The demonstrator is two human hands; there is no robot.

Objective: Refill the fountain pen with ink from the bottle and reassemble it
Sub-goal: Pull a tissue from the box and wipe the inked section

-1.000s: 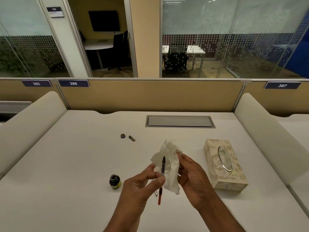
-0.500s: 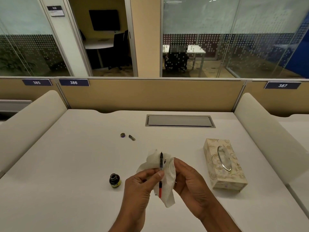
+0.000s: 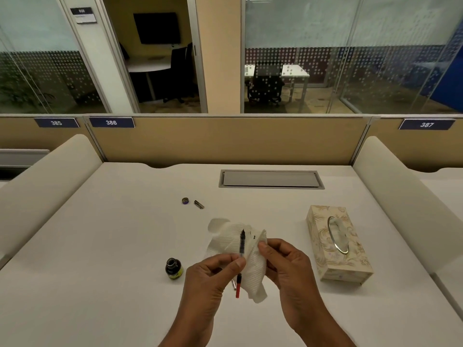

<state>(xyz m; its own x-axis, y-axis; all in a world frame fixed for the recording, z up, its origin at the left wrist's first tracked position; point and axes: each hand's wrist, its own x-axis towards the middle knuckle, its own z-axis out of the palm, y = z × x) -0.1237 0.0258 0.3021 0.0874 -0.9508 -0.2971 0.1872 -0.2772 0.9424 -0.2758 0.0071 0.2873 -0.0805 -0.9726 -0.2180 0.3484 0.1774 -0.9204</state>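
Ink may smear: left hand pinches the pen nib-up, right hand pinches the tissue; bottle stands open nearby.

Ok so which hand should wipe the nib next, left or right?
Right. The right hand already holds the tissue beside the nib, while the left hand pinches the pen section upright and should probably just steady it.
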